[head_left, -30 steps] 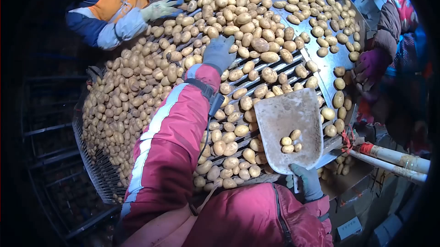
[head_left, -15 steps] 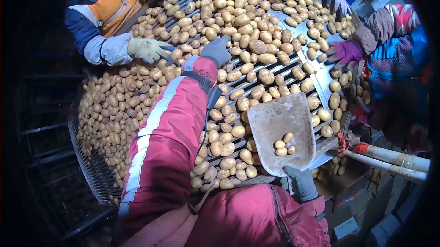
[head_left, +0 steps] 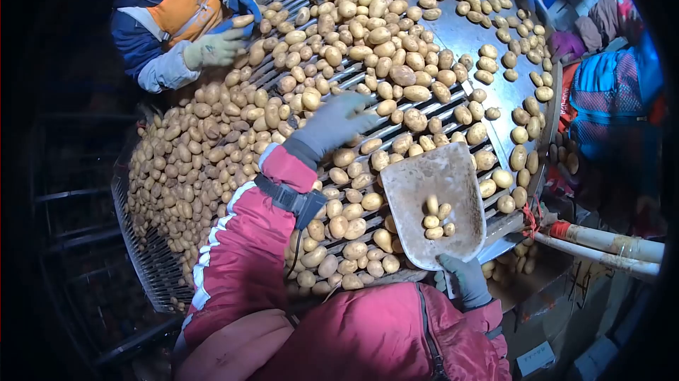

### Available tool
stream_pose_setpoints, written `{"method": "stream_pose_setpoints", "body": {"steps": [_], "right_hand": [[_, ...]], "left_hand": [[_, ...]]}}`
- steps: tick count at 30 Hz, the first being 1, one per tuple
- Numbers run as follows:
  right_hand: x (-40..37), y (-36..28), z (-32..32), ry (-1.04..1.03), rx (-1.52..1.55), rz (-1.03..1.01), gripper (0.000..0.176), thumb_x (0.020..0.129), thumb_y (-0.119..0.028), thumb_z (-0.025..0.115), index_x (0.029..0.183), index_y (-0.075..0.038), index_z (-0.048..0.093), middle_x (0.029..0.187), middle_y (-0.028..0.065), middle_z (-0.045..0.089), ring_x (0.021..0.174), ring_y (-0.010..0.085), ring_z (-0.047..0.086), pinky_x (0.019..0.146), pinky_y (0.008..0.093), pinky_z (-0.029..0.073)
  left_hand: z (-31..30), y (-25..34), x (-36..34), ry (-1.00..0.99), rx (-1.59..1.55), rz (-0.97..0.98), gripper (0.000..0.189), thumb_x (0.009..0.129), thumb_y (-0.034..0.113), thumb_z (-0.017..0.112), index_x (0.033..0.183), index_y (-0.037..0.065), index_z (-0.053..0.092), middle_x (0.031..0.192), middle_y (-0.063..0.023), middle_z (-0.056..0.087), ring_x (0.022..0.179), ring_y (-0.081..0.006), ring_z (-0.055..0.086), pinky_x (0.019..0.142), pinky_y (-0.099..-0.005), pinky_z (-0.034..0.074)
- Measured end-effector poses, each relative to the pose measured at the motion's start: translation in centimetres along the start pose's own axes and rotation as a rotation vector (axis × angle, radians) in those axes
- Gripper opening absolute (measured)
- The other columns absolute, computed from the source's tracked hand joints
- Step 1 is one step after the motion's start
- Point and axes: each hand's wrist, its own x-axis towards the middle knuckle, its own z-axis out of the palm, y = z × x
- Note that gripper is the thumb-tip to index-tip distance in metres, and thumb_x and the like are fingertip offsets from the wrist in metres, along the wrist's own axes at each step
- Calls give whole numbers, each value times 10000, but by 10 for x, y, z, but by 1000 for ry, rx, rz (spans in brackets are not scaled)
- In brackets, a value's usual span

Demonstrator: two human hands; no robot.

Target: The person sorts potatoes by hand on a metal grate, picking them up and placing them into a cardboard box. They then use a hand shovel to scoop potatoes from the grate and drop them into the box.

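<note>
In a grey glove, my left hand [head_left: 338, 124] is stretched out low over the potatoes [head_left: 355, 227] on the slatted metal rack [head_left: 433, 109]. Its fingers point right and lie apart, and I see nothing held in them. At the lower right my right hand [head_left: 465, 280], also gloved in grey, grips the handle of a worn, pale scoop [head_left: 424, 169]. The scoop rests flat over the rack's front edge. Several small potatoes [head_left: 431, 222] lie in its pan.
A co-worker's gloved hands [head_left: 218, 49] hold a potato at the upper left. Other gloved hands [head_left: 566, 45] are at the right and far edges. Potatoes heap up at left above a mesh panel [head_left: 152, 268]. White pipes [head_left: 601, 243] jut out at the right.
My left hand has drawn back toward me and opened out, and another potato now lies in the scoop. Co-workers' hands have shifted away from the metal sheet. My right hand stays still.
</note>
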Motion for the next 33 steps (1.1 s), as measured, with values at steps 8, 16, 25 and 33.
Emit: {"method": "stream_pose_setpoints", "body": {"steps": [8,16,25,33], "right_hand": [[1,-7,-2,-38,-25,75,240,894,-128,732,1088,-9,658,737,56,676,529,160,627,466,271,499],[-1,-14,10,57,10,130,223,878,-117,724,1067,-11,668,760,73,685,558,173,634,485,290,496],[1,-8,9,65,34,94,227,891,-122,716,1072,5,664,763,87,685,551,178,631,476,286,489],[4,-5,4,52,20,87,258,887,-116,714,1101,17,655,778,99,692,566,181,642,486,288,500]], "left_hand": [[18,-81,-26,314,862,-145,468,898,409,694,1290,154,678,1369,-159,604,1233,-377,550,1086,-452,430],[75,-4,-100,169,475,96,509,887,396,731,1301,110,660,1283,-137,648,1211,-341,597,1050,-436,481],[-15,-80,8,417,560,-48,388,896,214,690,1264,92,666,1210,-186,680,1131,-375,634,988,-449,515],[-2,-72,-1,212,590,-254,366,885,271,694,1230,150,687,1229,-164,666,1144,-367,628,993,-455,503]]}}
